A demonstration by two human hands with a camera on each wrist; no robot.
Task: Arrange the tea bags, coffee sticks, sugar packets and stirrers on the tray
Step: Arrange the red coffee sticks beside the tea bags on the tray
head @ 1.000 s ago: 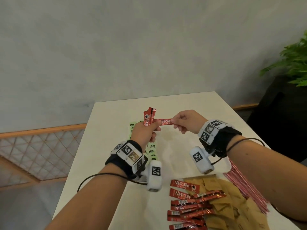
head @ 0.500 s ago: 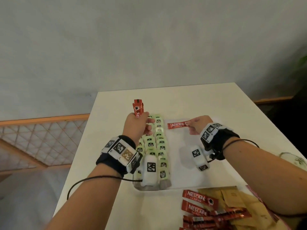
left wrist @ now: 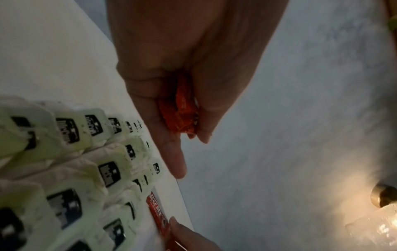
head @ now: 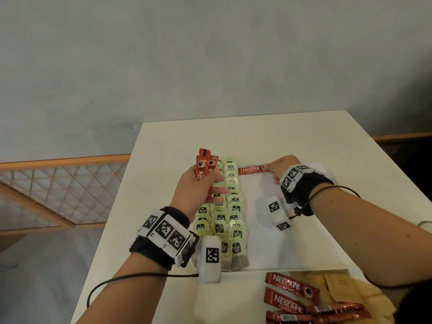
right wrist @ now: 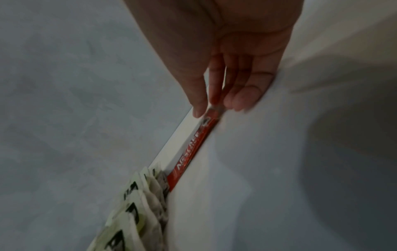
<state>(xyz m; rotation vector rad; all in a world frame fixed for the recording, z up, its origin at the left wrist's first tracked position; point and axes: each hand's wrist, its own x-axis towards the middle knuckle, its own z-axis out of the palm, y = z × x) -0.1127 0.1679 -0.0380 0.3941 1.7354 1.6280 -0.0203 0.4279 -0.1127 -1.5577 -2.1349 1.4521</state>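
Rows of pale green tea bags (head: 230, 218) (left wrist: 96, 152) (right wrist: 137, 203) fill the left side of the white tray (head: 299, 249). My left hand (head: 211, 182) (left wrist: 191, 135) hovers over the far tea bags and grips a bundle of red coffee sticks (head: 204, 164) (left wrist: 182, 117) upright. My right hand (head: 268, 170) (right wrist: 207, 107) pinches the right end of a single coffee stick (head: 250, 170) (right wrist: 193, 147) (left wrist: 158, 214). That stick lies along the tray's far edge, its left end against the tea bags.
Loose coffee sticks (head: 289, 298) and brown sugar packets (head: 339, 286) lie on the white table (head: 163, 160) in front of the tray. The tray's middle and right are bare. A grey wall stands behind the table; a wooden lattice rail (head: 58, 183) is at the left.
My right hand has carried the single coffee stick away from the left hand's bundle and down to the tray's far edge. The left hand has lowered a little with its bundle.
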